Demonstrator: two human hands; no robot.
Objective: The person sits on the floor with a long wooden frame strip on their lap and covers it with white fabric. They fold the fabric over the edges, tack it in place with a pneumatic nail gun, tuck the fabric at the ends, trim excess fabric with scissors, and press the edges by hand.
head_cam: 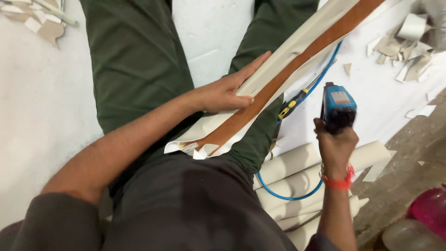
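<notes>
Cream-and-brown strip (278, 79) pressed by left hand (227, 93); right hand (335, 146) holds blue tool (338, 106).

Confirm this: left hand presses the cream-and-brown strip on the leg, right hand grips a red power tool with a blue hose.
Not quite. The tool in the right hand is blue and black, not red, as the head view shows. The rest holds: the left hand presses the strip on the leg, and a blue hose runs to the tool.

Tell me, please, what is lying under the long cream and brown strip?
The strip rests across the person's green-trousered leg, pressed down by the left hand. Whatever lies beneath the leg is covered.
</notes>
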